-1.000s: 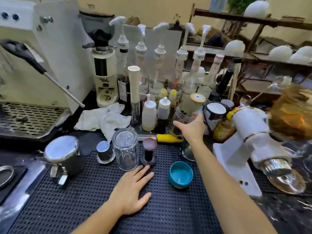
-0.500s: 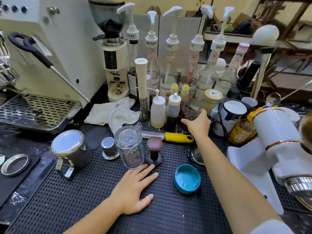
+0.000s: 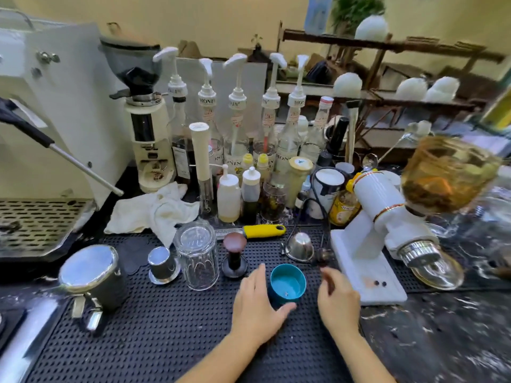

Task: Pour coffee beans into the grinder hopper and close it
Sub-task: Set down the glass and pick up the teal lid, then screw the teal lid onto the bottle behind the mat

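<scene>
A white grinder [image 3: 378,208] stands tilted on its white base at the right, with an amber hopper [image 3: 448,175] that holds some dark beans. Another grinder [image 3: 146,139], cream with a dark hopper [image 3: 130,59], stands at the back left. A clear glass jar [image 3: 197,252] with beans at its bottom sits on the black mat. A small blue cup [image 3: 287,283] stands between my hands. My left hand [image 3: 257,308] is open, its fingers just left of the cup and the thumb below it. My right hand [image 3: 337,299] hovers right of the cup with fingers loosely bent, holding nothing visible.
An espresso machine [image 3: 55,120] with a steam wand [image 3: 83,172] fills the left. Syrup pump bottles [image 3: 237,128] line the back. On the mat are a tamper [image 3: 234,255], a steel pitcher [image 3: 88,275], a white cloth [image 3: 154,211], a yellow-handled tool [image 3: 262,230] and a metal cup [image 3: 301,246].
My right hand has pulled back from the bottles at the rear to beside the blue cup. My left hand has slid right up to the cup. The view has shifted.
</scene>
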Demonstrator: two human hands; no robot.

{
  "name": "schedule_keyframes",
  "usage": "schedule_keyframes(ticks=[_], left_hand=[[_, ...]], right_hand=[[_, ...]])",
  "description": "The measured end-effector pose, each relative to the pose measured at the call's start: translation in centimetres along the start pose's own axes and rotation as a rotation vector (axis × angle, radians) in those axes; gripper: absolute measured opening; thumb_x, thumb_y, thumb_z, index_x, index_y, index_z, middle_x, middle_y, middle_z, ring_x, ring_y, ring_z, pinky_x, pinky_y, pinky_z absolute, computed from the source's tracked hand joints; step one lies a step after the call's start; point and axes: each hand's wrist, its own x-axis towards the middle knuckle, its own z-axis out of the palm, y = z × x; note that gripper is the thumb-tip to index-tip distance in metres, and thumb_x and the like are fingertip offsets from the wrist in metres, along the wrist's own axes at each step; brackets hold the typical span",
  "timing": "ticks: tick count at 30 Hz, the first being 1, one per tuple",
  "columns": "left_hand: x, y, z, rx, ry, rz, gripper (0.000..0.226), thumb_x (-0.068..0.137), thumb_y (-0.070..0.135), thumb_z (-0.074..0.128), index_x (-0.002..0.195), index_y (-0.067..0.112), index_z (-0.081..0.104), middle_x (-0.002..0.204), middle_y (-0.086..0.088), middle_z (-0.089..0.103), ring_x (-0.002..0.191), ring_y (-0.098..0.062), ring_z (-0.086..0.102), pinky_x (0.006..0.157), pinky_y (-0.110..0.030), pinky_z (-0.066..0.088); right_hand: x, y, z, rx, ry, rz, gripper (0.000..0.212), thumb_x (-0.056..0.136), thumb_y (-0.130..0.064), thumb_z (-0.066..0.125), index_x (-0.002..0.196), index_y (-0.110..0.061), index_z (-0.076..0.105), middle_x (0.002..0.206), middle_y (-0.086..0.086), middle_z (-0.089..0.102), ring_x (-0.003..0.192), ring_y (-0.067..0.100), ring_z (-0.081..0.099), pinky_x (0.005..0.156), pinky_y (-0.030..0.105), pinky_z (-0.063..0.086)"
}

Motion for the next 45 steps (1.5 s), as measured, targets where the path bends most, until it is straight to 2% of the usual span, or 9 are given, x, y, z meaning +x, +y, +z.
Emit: schedule_keyframes(ticks=[5,7,10,15,20,24,29,32,45], left_hand=[[0.9,1.5,0.5,0.003,0.045,-0.081,0.091,0.055,0.076,0.057,0.130,0.028,0.041,0.132,0.010,0.051,0.119,-0.016,0.043,0.094,-0.034,0.041],[0.8,1.7,0.1,-0.084,0.059,-0.044,0.076,0.056,0.069,0.062,0.119,0.030,0.045,0.119,0.010,0.057,0.113,-0.016,0.049,0.089,-0.032,0.043],[1.1,3.0,-2.3,-0.275,0.066,0.067,0.068,0.054,0.062,0.067,0.111,0.033,0.042,0.108,0.010,0.062,0.104,-0.015,0.058,0.082,-0.032,0.049],[6.0,6.3,-10.1,-0.274,0.121,0.336,0.061,0.056,0.055,0.072,0.104,0.032,0.041,0.100,0.008,0.053,0.092,-0.011,0.054,0.075,-0.032,0.052],[13.7,7.2,-16.0,0.089,0.134,0.445,0.076,0.063,0.043,0.078,0.123,0.017,0.040,0.115,-0.006,0.046,0.099,-0.026,0.053,0.077,-0.032,0.048],[19.4,6.8,-17.9,0.261,0.097,0.382,0.076,0.061,0.037,0.081,0.122,0.017,0.040,0.115,-0.007,0.041,0.099,-0.029,0.053,0.083,-0.035,0.048],[24.8,6.7,-18.5,0.519,0.011,0.429,0.085,0.060,0.034,0.081,0.134,0.018,0.042,0.124,-0.014,0.040,0.110,-0.033,0.042,0.095,-0.040,0.042],[26.7,7.2,-18.2,0.665,-0.070,0.503,0.086,0.062,0.035,0.079,0.136,0.023,0.038,0.128,-0.010,0.046,0.111,-0.030,0.039,0.096,-0.043,0.040],[30.5,9.1,-15.0,0.751,-0.329,0.627,0.099,0.057,0.060,0.079,0.140,0.029,0.036,0.128,-0.001,0.051,0.106,-0.022,0.037,0.092,-0.035,0.036]], right_hand=[[-4.3,1.6,0.0,-0.402,-0.257,-0.039,0.056,0.096,-0.039,0.039,0.145,-0.014,0.031,0.151,0.010,0.033,0.140,0.024,0.029,0.114,0.039,0.023],[-5.0,1.9,0.3,-0.562,-0.300,-0.064,0.062,0.095,-0.049,0.008,0.149,-0.021,0.016,0.158,0.008,0.017,0.145,0.022,0.014,0.116,0.042,0.014],[-5.4,2.2,0.7,-0.608,-0.342,-0.064,0.060,0.094,-0.046,0.007,0.150,-0.025,0.006,0.160,0.003,0.006,0.146,0.020,0.002,0.117,0.041,0.006],[-4.8,1.3,-0.1,-0.561,-0.286,-0.141,0.069,0.097,-0.040,0.010,0.103,-0.014,0.074,0.115,0.013,0.069,0.109,0.030,0.064,0.088,0.041,0.052],[-2.8,1.4,0.4,-0.381,-0.083,-0.294,0.061,0.094,-0.037,0.027,0.059,-0.016,0.072,0.069,0.002,0.072,0.068,0.021,0.071,0.053,0.023,0.055],[2.7,-1.6,1.2,-0.011,-0.013,-0.392,0.006,0.079,-0.017,0.065,0.078,-0.015,0.070,0.076,-0.002,0.070,0.069,0.014,0.065,0.064,0.018,0.048],[11.8,-7.8,4.9,0.509,-0.238,0.055,0.056,0.084,-0.012,0.066,0.136,-0.009,0.046,0.139,0.007,0.050,0.120,0.017,0.053,0.102,0.031,0.044],[15.5,-8.9,7.3,0.409,-0.298,0.179,0.082,0.080,-0.023,0.072,0.146,-0.009,0.025,0.152,0.007,0.031,0.139,0.023,0.029,0.112,0.033,0.026],[18.2,-7.6,11.4,0.513,-0.329,0.189,0.079,0.064,-0.026,0.083,0.132,-0.022,0.043,0.129,0.005,0.057,0.119,0.027,0.051,0.094,0.039,0.045]])
